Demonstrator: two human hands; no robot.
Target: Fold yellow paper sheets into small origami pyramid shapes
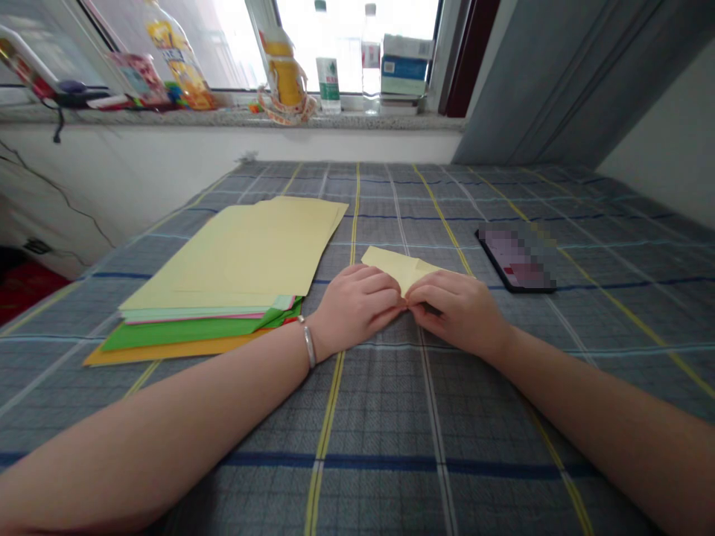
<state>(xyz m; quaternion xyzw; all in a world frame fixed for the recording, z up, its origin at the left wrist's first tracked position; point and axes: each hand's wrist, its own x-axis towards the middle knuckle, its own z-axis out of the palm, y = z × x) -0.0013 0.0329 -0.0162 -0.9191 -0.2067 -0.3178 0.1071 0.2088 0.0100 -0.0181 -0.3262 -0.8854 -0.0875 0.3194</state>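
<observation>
Head view. Folded pale-yellow paper [394, 264] at clock centre, pinched along near edge by fingertips of left hand [357, 304] and right hand [462, 307]. Paper stack [234, 253] at 9 o'clock; phone [509, 257] at 3, screen pixelated. On windowsill [184, 117]: orange-labelled bottle [177, 56] at 10, green-and-white tube [329, 83] at 11, boxes [405, 67] at 12; print illegible.

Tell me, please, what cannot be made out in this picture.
All in the head view:
Paper: near part hidden by the left hand and right hand.
Phone: screen details pixelated.
Lower sheets: mostly covered by the top sheet.
Left arm, right arm: cut by picture edges.
</observation>
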